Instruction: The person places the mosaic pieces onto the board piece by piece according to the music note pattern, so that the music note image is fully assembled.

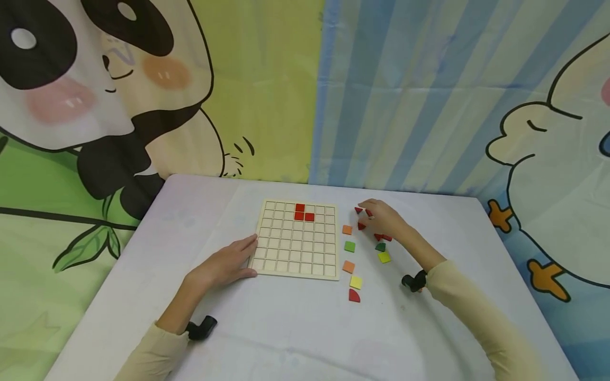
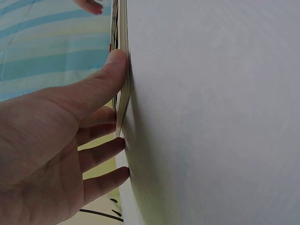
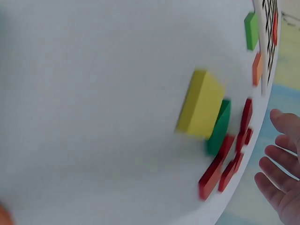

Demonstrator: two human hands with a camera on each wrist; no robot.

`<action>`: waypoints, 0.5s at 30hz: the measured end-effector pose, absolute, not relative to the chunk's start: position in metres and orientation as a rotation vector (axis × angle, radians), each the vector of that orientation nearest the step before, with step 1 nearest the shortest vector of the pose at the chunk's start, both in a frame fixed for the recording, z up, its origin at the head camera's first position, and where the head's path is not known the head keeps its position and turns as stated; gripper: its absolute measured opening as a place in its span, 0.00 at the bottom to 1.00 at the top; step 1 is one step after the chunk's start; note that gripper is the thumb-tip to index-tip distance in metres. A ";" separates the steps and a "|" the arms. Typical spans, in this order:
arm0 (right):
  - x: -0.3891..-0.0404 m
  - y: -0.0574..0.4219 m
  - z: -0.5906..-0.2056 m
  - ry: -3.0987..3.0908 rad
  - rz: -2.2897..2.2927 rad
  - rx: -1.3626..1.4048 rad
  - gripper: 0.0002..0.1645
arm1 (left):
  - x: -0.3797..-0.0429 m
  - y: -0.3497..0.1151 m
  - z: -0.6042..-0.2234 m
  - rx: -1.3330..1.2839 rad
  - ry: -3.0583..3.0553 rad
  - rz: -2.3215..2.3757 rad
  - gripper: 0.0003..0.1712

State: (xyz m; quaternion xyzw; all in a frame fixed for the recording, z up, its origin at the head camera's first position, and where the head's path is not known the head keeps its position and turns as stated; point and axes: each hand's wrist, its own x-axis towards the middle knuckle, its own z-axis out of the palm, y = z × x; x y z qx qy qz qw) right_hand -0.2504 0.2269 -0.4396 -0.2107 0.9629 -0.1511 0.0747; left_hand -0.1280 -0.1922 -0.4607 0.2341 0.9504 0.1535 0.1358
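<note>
Past the left hand, fingers spread, only three red squares sat on the board, other pieces loose near the right hand, fingers parted, apparently empty.

Setting: a play corner in children's style; whether home, nursery or studio, I cannot tell. Before me: panda-printed hanging cloth, upper left; blue-striped cloth with cartoon animal, upper right; white-topped table, lower half; gridded board and coloured tiles, centre.
</note>
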 end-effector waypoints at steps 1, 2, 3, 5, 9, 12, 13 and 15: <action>-0.251 0.233 -0.440 2.890 -0.453 -0.601 0.30 | -0.128 -0.192 -0.461 0.682 2.755 0.441 0.47; -0.251 0.238 -0.440 2.892 -0.447 -0.580 0.30 | -0.128 -0.192 -0.461 0.677 2.753 0.443 0.48; -0.252 0.243 -0.440 2.894 -0.448 -0.555 0.30 | -0.128 -0.192 -0.461 0.676 2.753 0.443 0.48; -0.252 0.251 -0.440 2.904 -0.434 -0.518 0.30 | -0.128 -0.192 -0.461 0.678 2.754 0.438 0.48; -0.252 0.259 -0.442 2.906 -0.423 -0.441 0.31 | -0.128 -0.192 -0.462 0.668 2.748 0.440 0.48; -0.252 0.261 -0.443 2.900 -0.405 -0.394 0.31 | -0.128 -0.193 -0.462 0.672 2.752 0.441 0.48; -0.252 0.262 -0.444 2.897 -0.401 -0.379 0.31 | -0.128 -0.193 -0.461 0.668 2.751 0.443 0.48; -0.252 0.263 -0.445 2.883 -0.402 -0.342 0.31 | -0.128 -0.193 -0.461 0.667 2.752 0.442 0.48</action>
